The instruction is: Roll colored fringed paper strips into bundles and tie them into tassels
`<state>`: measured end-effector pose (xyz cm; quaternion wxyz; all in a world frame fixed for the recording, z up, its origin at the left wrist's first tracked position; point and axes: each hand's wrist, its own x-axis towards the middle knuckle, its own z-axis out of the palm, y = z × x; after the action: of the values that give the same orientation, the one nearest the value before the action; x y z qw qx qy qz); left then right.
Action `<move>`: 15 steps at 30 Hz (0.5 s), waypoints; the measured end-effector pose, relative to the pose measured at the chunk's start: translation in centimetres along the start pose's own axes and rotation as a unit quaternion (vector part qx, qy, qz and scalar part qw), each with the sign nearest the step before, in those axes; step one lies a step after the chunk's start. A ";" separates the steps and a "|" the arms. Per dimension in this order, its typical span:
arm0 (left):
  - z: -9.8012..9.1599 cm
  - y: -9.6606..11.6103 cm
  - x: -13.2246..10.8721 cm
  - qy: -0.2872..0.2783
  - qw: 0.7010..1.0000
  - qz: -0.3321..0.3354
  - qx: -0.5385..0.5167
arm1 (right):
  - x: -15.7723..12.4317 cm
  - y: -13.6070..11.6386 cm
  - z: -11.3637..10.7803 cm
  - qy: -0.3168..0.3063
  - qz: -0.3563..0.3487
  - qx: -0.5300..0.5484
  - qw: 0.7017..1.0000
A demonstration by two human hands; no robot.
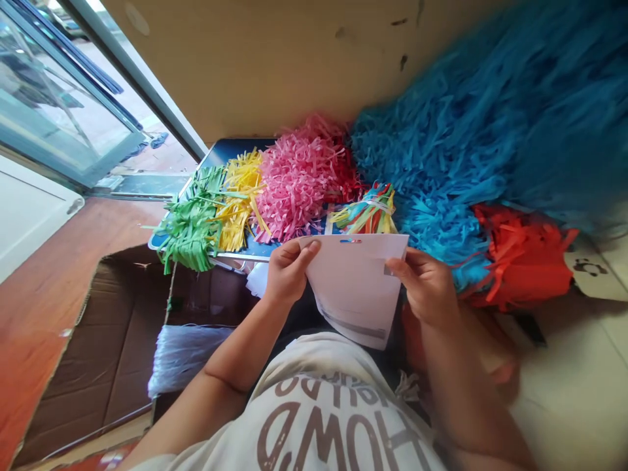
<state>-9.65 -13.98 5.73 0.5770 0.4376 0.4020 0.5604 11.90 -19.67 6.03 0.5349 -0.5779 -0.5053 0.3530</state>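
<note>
Left hand (289, 271): narrow grip, pinching the left edge of the sheet
Right hand (426, 288): narrow grip, pinching the right edge
White paper sheet (353, 288): bowed, held up between both hands above the lap
Just beyond: multicoloured paper tassel (366, 212)
Further piles: green shredded paper (191, 226), yellow shredded paper (240, 199), pink shredded paper (299, 180), blue shredded paper (432, 170), red shredded paper (520, 258)
Lower left: white strands (189, 356) in a cardboard box (112, 340)

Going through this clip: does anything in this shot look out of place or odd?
Yes: a small multicoloured bundle of paper strips sits against the pink paper strips and blue paper strips, odd because those heaps are each one colour.
</note>
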 end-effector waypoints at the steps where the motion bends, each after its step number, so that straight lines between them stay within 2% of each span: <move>1: 0.0 -0.1 -0.1 0.001 1.000 0.002 0.001 | 0.0 0.0 0.0 0.008 -0.003 -0.002 1.000; 5: -0.3 -0.6 -0.3 -0.014 1.000 -0.001 -0.002 | -0.1 0.5 -0.2 0.046 -0.012 -0.028 0.998; 7: -0.5 -0.5 -0.2 -0.036 0.999 -0.026 0.006 | -0.2 0.8 -0.3 0.052 -0.011 -0.037 0.998; 9: -0.6 0.1 0.4 -0.073 0.995 -0.050 0.044 | -0.3 0.9 -0.5 0.052 -0.010 -0.051 0.997; 11: -0.5 1.2 1.3 -0.133 0.982 -0.034 0.130 | -0.4 0.8 -0.7 0.044 -0.013 -0.069 0.997; 13: 0.0 2.8 2.5 -0.215 0.940 0.011 0.264 | -0.5 0.6 -1.0 0.030 -0.017 -0.087 0.996; 15: 0.9 4.2 3.7 -0.297 0.871 0.053 0.389 | -0.6 0.5 -1.5 0.024 -0.020 -0.102 0.994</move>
<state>-9.87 -10.34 10.09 0.4216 0.7930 0.3735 0.2323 13.23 -20.61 5.74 0.4921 -0.6277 -0.5370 0.2747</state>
